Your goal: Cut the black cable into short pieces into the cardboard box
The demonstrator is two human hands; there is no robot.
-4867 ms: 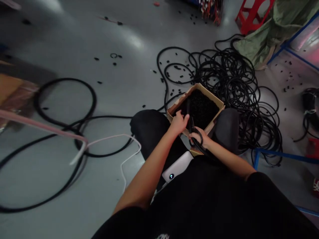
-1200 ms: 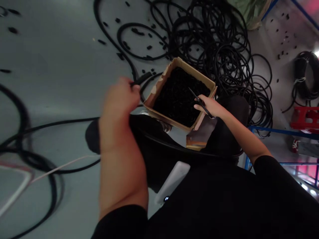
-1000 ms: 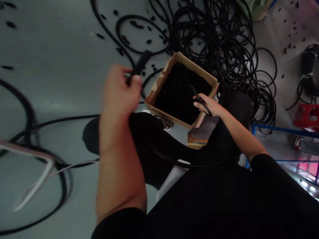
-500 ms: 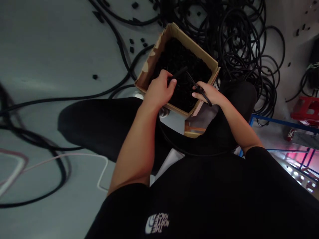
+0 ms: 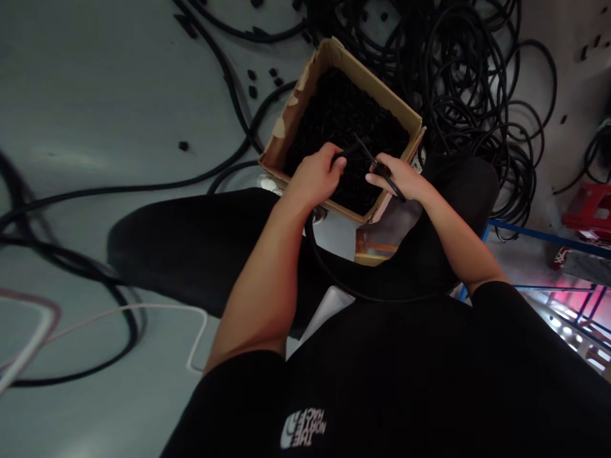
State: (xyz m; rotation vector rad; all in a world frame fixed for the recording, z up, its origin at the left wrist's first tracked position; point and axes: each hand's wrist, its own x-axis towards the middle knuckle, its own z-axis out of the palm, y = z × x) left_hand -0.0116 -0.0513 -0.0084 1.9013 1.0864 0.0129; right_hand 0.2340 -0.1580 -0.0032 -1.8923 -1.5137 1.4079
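My left hand (image 5: 321,170) pinches a black hose (image 5: 351,150) close to its end, over an open cardboard box (image 5: 391,105). Many small black pieces (image 5: 334,102) fill the box. Black-handled scissors (image 5: 382,172) are in my right hand (image 5: 398,178), at the box's right side, with the blades pointing up and left at the hose end. The blades' exact opening is hard to make out. Part of the hose is hidden by my left hand; a length of it curves over my lap.
Tangled black hose (image 5: 458,83) lies on the floor behind and right of the box. Loose black pieces (image 5: 252,92) dot the floor. A blue metal frame (image 5: 539,230) and a red object (image 5: 589,207) stand at right.
My left hand has moved slightly right and down with the hose end. The scissors stay in my right hand, nearly in place. The view has shifted a little.
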